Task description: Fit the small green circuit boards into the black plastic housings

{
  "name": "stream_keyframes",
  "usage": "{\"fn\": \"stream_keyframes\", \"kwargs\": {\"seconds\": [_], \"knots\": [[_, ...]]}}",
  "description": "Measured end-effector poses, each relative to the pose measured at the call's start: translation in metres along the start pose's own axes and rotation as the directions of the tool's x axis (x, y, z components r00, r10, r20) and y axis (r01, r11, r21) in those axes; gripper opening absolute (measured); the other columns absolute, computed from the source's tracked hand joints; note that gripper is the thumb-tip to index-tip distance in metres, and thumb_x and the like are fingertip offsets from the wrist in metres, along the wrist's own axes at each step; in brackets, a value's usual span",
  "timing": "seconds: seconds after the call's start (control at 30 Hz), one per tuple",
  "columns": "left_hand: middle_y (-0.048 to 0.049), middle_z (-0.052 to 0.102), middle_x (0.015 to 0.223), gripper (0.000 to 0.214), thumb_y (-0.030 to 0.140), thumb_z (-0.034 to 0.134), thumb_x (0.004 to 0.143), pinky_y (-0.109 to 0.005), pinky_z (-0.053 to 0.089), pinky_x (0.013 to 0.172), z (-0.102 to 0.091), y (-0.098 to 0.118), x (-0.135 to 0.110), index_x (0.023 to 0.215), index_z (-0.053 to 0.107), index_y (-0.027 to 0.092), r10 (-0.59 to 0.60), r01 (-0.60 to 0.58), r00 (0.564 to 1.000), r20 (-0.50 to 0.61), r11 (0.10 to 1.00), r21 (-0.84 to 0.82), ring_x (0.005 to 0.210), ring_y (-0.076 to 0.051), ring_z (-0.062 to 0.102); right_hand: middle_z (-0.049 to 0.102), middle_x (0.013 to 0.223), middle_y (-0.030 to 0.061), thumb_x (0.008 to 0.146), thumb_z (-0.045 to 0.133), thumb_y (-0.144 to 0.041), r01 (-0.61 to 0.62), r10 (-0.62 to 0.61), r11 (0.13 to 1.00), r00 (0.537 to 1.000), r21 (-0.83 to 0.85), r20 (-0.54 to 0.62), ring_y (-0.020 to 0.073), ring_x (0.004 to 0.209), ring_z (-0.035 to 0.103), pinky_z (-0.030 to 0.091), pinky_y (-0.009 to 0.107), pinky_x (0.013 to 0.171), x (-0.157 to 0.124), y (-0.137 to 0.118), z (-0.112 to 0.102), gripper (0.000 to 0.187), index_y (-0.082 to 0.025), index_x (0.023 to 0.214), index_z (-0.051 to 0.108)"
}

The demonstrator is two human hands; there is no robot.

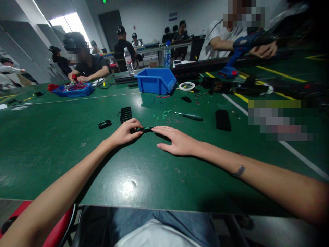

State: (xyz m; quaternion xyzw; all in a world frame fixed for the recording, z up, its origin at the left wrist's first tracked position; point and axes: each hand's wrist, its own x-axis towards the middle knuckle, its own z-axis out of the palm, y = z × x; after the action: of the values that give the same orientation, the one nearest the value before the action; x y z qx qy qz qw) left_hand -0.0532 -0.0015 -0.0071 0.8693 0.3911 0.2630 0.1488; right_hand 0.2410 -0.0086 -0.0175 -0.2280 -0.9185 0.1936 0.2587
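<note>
My left hand (126,132) rests on the green table (77,151) with its fingers pinched round a small black part with a green face (147,129). My right hand (177,140) lies flat beside it, fingers stretched out, the fingertips touching the right end of that same part. A similar small black part (105,124) lies to the left, and a ribbed black block (125,114) stands just beyond my left hand. Small green bits (161,115) are scattered ahead of the part.
A green-handled screwdriver (191,116) and a black block (222,119) lie to the right. A blue bin (156,80), a tape roll (186,86) and water bottles (129,61) stand further back. Other people work at the far left and far right.
</note>
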Motion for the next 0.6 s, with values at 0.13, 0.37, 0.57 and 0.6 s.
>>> {"fn": "stream_keyframes", "kwargs": {"seconds": [0.13, 0.37, 0.57, 0.6], "knots": [[-0.0083, 0.064, 0.107, 0.027, 0.039, 0.063, 0.093, -0.033, 0.054, 0.080, -0.0002, 0.0005, 0.0000, 0.110, 0.071, 0.019, -0.006, 0.006, 1.000, 0.008, 1.000, -0.004, 0.089, -0.019, 0.063, 0.054, 0.151, 0.0130, 0.090, 0.068, -0.031, 0.002, -0.002, 1.000, 1.000, -0.006, -0.001, 0.0296, 0.141, 0.050, 0.040, 0.052, 0.118, 0.0001, 0.0006, 0.0006, 0.064, -0.022, 0.150, 0.049], [-0.0089, 0.063, 0.108, 0.028, 0.039, 0.061, 0.095, -0.033, 0.054, 0.083, 0.0002, -0.0012, 0.0000, 0.111, 0.072, 0.019, -0.011, 0.011, 1.000, 0.006, 1.000, -0.012, 0.092, -0.019, 0.064, 0.054, 0.150, 0.0132, 0.090, 0.067, -0.031, 0.002, -0.002, 1.000, 1.000, -0.012, -0.001, 0.0296, 0.141, 0.049, 0.040, 0.052, 0.118, 0.0001, 0.0005, 0.0004, 0.062, -0.021, 0.149, 0.049], [-0.0091, 0.063, 0.109, 0.027, 0.038, 0.061, 0.095, -0.033, 0.054, 0.084, -0.0003, -0.0018, 0.0007, 0.112, 0.071, 0.019, -0.013, 0.012, 1.000, 0.020, 1.000, 0.007, 0.094, -0.020, 0.063, 0.056, 0.149, 0.0131, 0.091, 0.067, -0.032, 0.012, -0.012, 1.000, 1.000, -0.009, -0.012, 0.0289, 0.139, 0.051, 0.041, 0.051, 0.117, 0.0004, 0.0012, 0.0011, 0.061, -0.021, 0.148, 0.050], [-0.0091, 0.063, 0.109, 0.028, 0.038, 0.061, 0.095, -0.033, 0.054, 0.084, -0.0002, -0.0014, 0.0004, 0.112, 0.071, 0.019, -0.015, 0.015, 1.000, 0.025, 1.000, 0.013, 0.094, -0.020, 0.063, 0.056, 0.148, 0.0130, 0.091, 0.067, -0.032, 0.014, -0.014, 1.000, 1.000, -0.008, -0.018, 0.0289, 0.138, 0.051, 0.042, 0.051, 0.117, 0.0004, 0.0011, 0.0014, 0.061, -0.021, 0.148, 0.050]]}}
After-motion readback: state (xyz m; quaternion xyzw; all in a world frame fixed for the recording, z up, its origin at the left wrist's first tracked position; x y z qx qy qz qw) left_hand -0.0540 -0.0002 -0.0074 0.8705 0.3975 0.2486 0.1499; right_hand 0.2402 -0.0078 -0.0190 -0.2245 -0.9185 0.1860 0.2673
